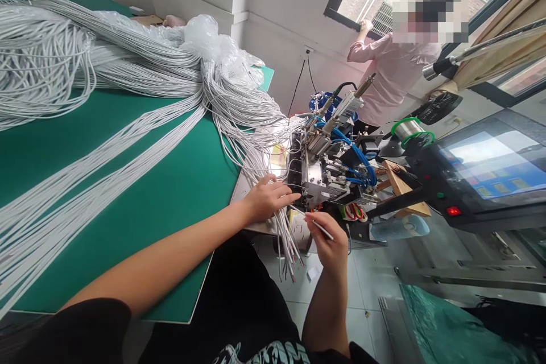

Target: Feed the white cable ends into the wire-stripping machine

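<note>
My right hand (329, 239) is closed in a pinch on a thin white cable (326, 231), whose end sticks out past the fingers, just below the machine's front. My left hand (269, 199) lies over a bunch of white cables at the table corner, its fingers stretched toward the machine (315, 173); its palm side is hidden. Below that hand the loose cable ends (288, 244) hang over the edge, some with reddish tips. The machine has metal blocks, cylinders and blue air tubes.
Big bundles of white cable (145, 62) and clear plastic wrap lie on the green table (179, 182). A monitor (495, 165) on an arm and a green-rimmed wire spool (412, 131) are to the right. A person in a pink shirt (384, 74) stands by the window.
</note>
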The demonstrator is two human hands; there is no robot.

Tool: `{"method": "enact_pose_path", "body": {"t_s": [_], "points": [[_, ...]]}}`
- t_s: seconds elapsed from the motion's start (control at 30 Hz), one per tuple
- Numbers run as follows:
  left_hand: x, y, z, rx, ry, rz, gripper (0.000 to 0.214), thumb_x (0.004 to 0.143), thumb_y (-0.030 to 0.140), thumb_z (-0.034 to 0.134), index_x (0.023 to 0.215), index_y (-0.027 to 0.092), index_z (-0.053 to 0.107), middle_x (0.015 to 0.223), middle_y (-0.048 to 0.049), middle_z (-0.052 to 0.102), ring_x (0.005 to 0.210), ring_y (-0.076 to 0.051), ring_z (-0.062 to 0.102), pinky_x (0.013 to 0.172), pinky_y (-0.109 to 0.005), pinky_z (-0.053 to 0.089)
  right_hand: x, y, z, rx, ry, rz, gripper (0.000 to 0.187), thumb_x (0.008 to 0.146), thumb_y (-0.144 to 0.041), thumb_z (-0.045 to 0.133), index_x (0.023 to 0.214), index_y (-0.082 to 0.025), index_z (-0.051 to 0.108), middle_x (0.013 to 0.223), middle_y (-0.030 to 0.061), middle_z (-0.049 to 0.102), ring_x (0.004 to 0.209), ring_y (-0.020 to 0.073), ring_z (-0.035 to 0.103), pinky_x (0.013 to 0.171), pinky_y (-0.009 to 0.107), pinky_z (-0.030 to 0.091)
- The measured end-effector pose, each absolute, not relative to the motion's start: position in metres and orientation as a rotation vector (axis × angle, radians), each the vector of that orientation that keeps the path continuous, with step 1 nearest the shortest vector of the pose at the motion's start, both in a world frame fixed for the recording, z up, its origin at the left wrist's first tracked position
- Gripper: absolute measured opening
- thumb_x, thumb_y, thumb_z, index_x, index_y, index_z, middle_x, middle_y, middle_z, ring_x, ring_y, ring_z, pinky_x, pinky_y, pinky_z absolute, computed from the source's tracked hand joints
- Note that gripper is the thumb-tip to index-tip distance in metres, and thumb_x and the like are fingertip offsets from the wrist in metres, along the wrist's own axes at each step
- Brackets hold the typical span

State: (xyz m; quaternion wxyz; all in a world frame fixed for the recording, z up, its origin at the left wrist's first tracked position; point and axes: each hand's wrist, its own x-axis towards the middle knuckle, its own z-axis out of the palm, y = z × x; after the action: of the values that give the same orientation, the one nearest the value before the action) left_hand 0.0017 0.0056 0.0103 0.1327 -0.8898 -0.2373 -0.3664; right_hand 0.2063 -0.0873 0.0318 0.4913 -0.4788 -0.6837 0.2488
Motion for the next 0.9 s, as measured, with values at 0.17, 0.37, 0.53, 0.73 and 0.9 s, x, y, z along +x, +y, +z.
{"method": "enact_pose_path", "body": {"t_s": [0.17,0.37,0.53,0.73,0.9], "points": [[-0.001,0.002,0.017,-2.627,-0.500,-1.071,0.031,0.097,0.008,0.037,0.117,0.022,0.057,0.093,0.0013,0.070,0.077,-0.008,0.062,0.091,-0.033,0.035,0.213,-0.080,0.011,-1.291,-1.171,0.645,0.023,0.079,-0.035,0.072,0.093,-0.017,0.072,0.085,0.0062,0.068,0.072,0.0180,0.062,0.062,0.028,0.049],[0.000,0.003,0.017,-2.559,-0.429,-1.144,0.017,0.099,0.027,0.045,0.106,0.021,0.060,0.068,0.0054,0.065,0.060,-0.007,0.055,0.084,-0.030,0.041,0.212,-0.073,0.002,-1.292,-0.950,0.604,0.032,0.074,-0.041,0.074,0.090,-0.013,0.071,0.079,0.0051,0.067,0.060,0.0124,0.056,0.059,0.026,0.047],[0.002,0.003,0.016,-2.580,-0.433,-1.130,0.020,0.098,0.033,0.045,0.097,0.023,0.061,0.059,0.0071,0.059,0.053,-0.007,0.050,0.080,-0.029,0.042,0.207,-0.072,0.004,-1.300,-0.876,0.578,0.034,0.073,-0.043,0.075,0.090,-0.013,0.073,0.077,0.0057,0.067,0.058,0.0119,0.055,0.053,0.024,0.042],[0.004,0.001,0.018,-2.582,-0.461,-1.121,0.025,0.099,0.027,0.041,0.081,0.020,0.058,0.057,0.0070,0.055,0.052,-0.008,0.046,0.080,-0.029,0.041,0.208,-0.070,0.001,-1.363,-0.928,0.567,0.039,0.076,-0.047,0.071,0.094,-0.012,0.073,0.073,0.0062,0.066,0.054,0.0114,0.051,0.050,0.024,0.039],[0.005,0.001,0.019,-2.583,-0.537,-1.058,0.029,0.097,0.020,0.039,0.070,0.018,0.050,0.063,0.0037,0.054,0.058,-0.011,0.046,0.076,-0.029,0.041,0.206,-0.068,0.002,-1.315,-0.937,0.648,0.038,0.077,-0.046,0.071,0.094,-0.011,0.072,0.070,0.0043,0.063,0.049,0.0079,0.042,0.045,0.022,0.032]]}}
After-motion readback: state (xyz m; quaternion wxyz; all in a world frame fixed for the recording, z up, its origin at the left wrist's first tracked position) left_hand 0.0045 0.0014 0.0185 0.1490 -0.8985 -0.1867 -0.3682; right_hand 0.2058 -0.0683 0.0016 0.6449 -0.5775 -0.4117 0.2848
